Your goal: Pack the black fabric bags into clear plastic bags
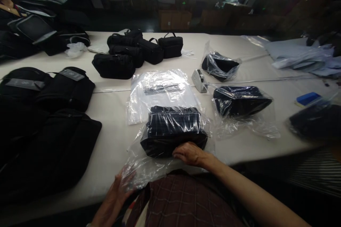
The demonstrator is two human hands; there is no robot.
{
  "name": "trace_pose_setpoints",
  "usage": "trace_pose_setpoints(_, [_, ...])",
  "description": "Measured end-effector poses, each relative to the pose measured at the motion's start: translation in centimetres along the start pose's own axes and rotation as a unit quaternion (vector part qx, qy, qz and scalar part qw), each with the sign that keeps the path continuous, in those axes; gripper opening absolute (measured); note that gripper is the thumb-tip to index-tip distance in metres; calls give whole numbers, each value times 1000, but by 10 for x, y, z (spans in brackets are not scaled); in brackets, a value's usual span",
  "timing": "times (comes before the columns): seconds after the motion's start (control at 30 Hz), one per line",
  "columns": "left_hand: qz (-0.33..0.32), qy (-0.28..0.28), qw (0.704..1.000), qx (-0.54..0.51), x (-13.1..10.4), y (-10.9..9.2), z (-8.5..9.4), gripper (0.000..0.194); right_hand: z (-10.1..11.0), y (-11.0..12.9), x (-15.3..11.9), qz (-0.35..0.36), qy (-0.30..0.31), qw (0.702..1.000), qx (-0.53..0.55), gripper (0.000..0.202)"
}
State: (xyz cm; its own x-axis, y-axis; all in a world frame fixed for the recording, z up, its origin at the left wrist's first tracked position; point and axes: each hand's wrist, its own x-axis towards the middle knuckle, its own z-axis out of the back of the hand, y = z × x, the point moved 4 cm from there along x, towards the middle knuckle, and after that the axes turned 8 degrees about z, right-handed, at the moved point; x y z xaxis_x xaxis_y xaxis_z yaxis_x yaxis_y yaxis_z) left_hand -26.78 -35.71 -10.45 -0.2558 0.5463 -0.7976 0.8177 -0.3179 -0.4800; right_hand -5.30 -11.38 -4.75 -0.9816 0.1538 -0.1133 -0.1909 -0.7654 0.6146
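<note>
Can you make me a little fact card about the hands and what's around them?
Left hand: at the loose near end of a clear plastic sleeve
Right hand: against the near side of a boxy black bag
Black bag: inside the sleeve
Just behind: flat, clear printed plastic sheets
Beyond, rightward: small grey tape dispenser

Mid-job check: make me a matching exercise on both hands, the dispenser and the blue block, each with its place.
1. right hand
2. left hand
3. dispenser
4. blue block

A. toward the picture's right edge
B. at the near side of the wrapped black bag
C. just right of the flat plastic bags
D. at the near-left edge of the loose clear plastic

Pairs: 1-B, 2-D, 3-C, 4-A.
</note>
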Motion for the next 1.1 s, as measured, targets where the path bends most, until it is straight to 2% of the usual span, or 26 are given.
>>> trace_pose_setpoints(0.07, [48,23,999,-1,3,13,-19,59,1,3,-1,1,-6,1000,-4,26])
trace_pose_setpoints(0.17, [95,-49,994,-4,5,22,-38,15,4,8,-4,2,-19,1000,-18,25])
trace_pose_setpoints(0.2, [97,-75,992,-20,4,21,-42,6,4,10,-6,4,-22,999,-24,24])
trace_pose_setpoints(0.27, [84,-90,990,-66,-1,16,-50,17,4,11,-10,12,-29,999,-36,22])
trace_pose_setpoints(0.37, [57,-46,993,-95,-12,7,-63,22,1,11,-16,20,-41,997,-65,25])
trace_pose_setpoints(0.47, [31,-31,995,-94,-23,6,-71,20,-5,12,-18,21,-47,992,-112,68])
trace_pose_setpoints(0.5, [26,-40,994,-100,-26,7,-73,21,-8,12,-17,21,-45,990,-134,78])
trace_pose_setpoints(0.53, [24,-50,993,-109,-28,9,-74,21,-11,13,-16,18,-42,986,-158,80])
trace_pose_setpoints(0.57, [23,-60,991,-120,-30,10,-75,22,-14,13,-15,12,-41,982,-183,70])
trace_pose_setpoints(0.67, [15,-73,987,-139,-37,13,-76,22,-23,11,-10,-9,-26,971,-237,16])
trace_pose_setpoints(0.73, [-36,-64,994,-80,-44,11,-78,17,-26,8,-9,-16,-8,971,-238,16])
trace_pose_setpoints(0.77, [-86,-64,994,-11,-48,10,-79,16,-26,6,-8,-17,1,973,-230,18])
trace_pose_setpoints(0.8, [-155,-70,982,86,-53,8,-83,19,-26,5,-8,-18,8,975,-220,19])
trace_pose_setpoints(0.83, [-239,-79,947,202,-56,7,-89,27,-25,3,-8,-18,12,978,-209,19])
trace_pose_setpoints(0.87, [-325,-88,883,326,-59,8,-97,34,-23,2,-8,-17,14,980,-200,21])
trace_pose_setpoints(0.9, [-402,-93,795,444,-59,13,-108,40,-22,1,-8,-13,17,981,-193,22])
trace_pose_setpoints(0.93, [-462,-92,693,546,-56,21,-120,45,-20,0,-8,-6,20,982,-188,22])
trace_pose_setpoints(0.97, [-505,-89,591,623,-49,30,-129,50,-18,0,-8,1,23,983,-184,22])
trace_pose_setpoints(1.0, [-532,-89,501,677,-40,38,-136,54,-16,-1,-8,8,25,983,-181,22])
trace_pose_setpoints(1.03, [-549,-94,431,710,-30,45,-141,55,-15,-1,-8,13,28,984,-178,22])
trace_pose_setpoints(1.07, [-560,-102,380,729,-19,50,-143,56,-13,-1,-8,17,29,984,-176,22])
trace_pose_setpoints(1.1, [-571,-111,345,737,-10,52,-144,54,-13,-1,-8,19,30,984,-175,22])
